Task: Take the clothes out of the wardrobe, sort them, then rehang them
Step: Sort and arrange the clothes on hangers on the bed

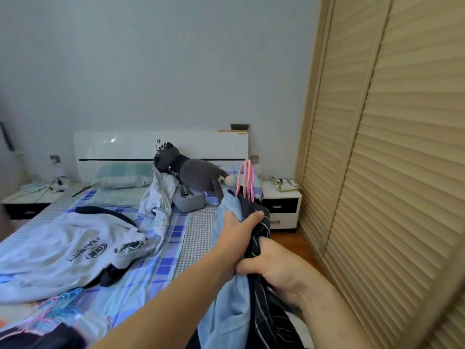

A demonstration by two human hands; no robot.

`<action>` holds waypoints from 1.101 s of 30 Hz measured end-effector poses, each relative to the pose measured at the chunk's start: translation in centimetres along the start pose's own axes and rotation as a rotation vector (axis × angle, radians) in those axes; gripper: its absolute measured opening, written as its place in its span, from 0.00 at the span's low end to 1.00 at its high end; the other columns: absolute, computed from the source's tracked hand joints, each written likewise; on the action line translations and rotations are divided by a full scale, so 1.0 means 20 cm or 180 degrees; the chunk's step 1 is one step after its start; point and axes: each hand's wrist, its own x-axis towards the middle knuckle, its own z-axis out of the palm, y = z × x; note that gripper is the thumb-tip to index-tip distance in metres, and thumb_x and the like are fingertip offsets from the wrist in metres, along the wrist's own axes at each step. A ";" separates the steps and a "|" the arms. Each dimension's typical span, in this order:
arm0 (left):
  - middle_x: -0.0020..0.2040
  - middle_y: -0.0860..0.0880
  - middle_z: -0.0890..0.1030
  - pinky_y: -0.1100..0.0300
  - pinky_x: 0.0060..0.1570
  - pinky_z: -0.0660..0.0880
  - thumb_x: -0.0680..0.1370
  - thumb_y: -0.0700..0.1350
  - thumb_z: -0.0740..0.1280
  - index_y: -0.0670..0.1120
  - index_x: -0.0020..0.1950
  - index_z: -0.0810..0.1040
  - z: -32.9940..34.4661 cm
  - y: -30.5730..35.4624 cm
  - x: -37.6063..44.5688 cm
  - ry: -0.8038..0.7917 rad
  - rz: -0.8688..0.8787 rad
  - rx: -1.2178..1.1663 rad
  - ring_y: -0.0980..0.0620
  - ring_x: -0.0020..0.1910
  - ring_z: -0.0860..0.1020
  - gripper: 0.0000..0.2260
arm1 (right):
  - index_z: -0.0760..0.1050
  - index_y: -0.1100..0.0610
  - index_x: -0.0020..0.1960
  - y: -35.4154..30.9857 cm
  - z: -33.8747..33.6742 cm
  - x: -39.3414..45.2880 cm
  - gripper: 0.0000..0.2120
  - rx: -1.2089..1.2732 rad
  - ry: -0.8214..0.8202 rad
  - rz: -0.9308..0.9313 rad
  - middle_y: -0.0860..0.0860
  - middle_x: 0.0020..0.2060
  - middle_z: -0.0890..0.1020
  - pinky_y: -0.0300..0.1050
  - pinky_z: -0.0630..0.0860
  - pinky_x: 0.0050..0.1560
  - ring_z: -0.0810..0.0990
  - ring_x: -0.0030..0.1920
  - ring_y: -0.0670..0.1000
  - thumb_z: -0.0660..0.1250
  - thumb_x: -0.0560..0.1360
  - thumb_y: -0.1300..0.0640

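1. At nine o'clock, a pale sweatshirt (68, 245) lies unhung on the bed (198, 222); its upside-down print reads roughly "ANALIGHTY".
2. Loose hangers (63, 302) lie at eight o'clock.
3. Left hand (239, 230) grips the light-blue garment (226, 306); pink hangers (245, 180) rise above.
4. Right hand (279, 270) clutches the striped dark garment (264, 311).
5. Sorting seems midway; the louvred wardrobe (390, 159) at three o'clock awaits rehanging.

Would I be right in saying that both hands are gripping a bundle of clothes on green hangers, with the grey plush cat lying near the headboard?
Not quite: the hangers are pink, not green, as the head view shows. The rest holds: the left hand and right hand both grip the bundle of clothes, and the grey plush cat lies near the headboard.
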 end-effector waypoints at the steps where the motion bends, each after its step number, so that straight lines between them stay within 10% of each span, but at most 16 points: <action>1: 0.53 0.43 0.83 0.51 0.50 0.82 0.76 0.50 0.75 0.46 0.60 0.72 0.00 -0.01 -0.01 -0.0076 -0.0046 -0.0002 0.47 0.49 0.84 0.19 | 0.75 0.62 0.57 0.00 0.02 0.01 0.24 -0.0050 0.0152 0.0031 0.58 0.41 0.84 0.47 0.79 0.42 0.84 0.42 0.55 0.68 0.61 0.66; 6: 0.57 0.43 0.80 0.51 0.55 0.79 0.76 0.60 0.71 0.42 0.61 0.71 -0.05 0.12 0.00 -0.0578 -0.0115 0.1658 0.46 0.55 0.81 0.25 | 0.74 0.56 0.48 0.01 0.05 0.01 0.22 -0.0116 0.0966 -0.0031 0.51 0.36 0.77 0.43 0.70 0.35 0.76 0.37 0.51 0.63 0.54 0.63; 9: 0.55 0.45 0.75 0.52 0.50 0.75 0.74 0.69 0.66 0.42 0.60 0.71 -0.07 0.27 0.05 0.0052 0.0834 0.3240 0.45 0.54 0.76 0.32 | 0.73 0.54 0.43 0.02 0.00 -0.02 0.18 -0.0172 0.1050 0.0030 0.49 0.35 0.75 0.42 0.69 0.35 0.74 0.35 0.50 0.63 0.53 0.63; 14: 0.29 0.51 0.79 0.60 0.35 0.73 0.78 0.53 0.69 0.39 0.48 0.75 0.05 0.55 0.17 0.0143 0.0798 0.1943 0.53 0.29 0.75 0.16 | 0.73 0.56 0.52 0.03 0.04 -0.04 0.25 -0.0283 0.0956 0.0003 0.48 0.42 0.78 0.44 0.73 0.42 0.77 0.44 0.51 0.64 0.55 0.61; 21: 0.51 0.37 0.84 0.44 0.63 0.77 0.82 0.44 0.64 0.42 0.66 0.66 0.11 0.70 0.08 -0.0889 -0.0756 -0.0130 0.41 0.53 0.83 0.14 | 0.75 0.55 0.59 0.09 0.04 -0.10 0.28 -0.0308 0.0962 0.0135 0.47 0.49 0.81 0.46 0.77 0.52 0.79 0.51 0.50 0.64 0.58 0.60; 24: 0.43 0.43 0.83 0.49 0.61 0.79 0.82 0.37 0.60 0.39 0.64 0.72 0.25 0.78 0.04 -0.0809 -0.0448 -0.0195 0.47 0.42 0.83 0.11 | 0.74 0.47 0.64 0.02 -0.07 -0.12 0.31 -0.0216 0.1007 0.0188 0.45 0.56 0.83 0.54 0.77 0.62 0.81 0.57 0.51 0.70 0.61 0.53; 29: 0.40 0.45 0.81 0.52 0.59 0.78 0.82 0.30 0.57 0.41 0.55 0.75 0.68 1.11 -0.12 -0.1795 0.0555 -0.0165 0.51 0.32 0.80 0.10 | 0.82 0.61 0.49 -0.38 -0.44 -0.16 0.17 -0.0427 0.1660 -0.0162 0.55 0.42 0.87 0.53 0.82 0.45 0.86 0.43 0.56 0.72 0.64 0.52; 33: 0.47 0.45 0.83 0.51 0.59 0.78 0.83 0.39 0.61 0.44 0.61 0.75 0.92 1.34 -0.24 -0.2372 0.1047 0.0153 0.47 0.43 0.84 0.08 | 0.80 0.62 0.42 -0.60 -0.69 -0.23 0.04 -0.0213 0.2466 -0.0711 0.53 0.33 0.83 0.41 0.76 0.32 0.81 0.32 0.52 0.71 0.68 0.62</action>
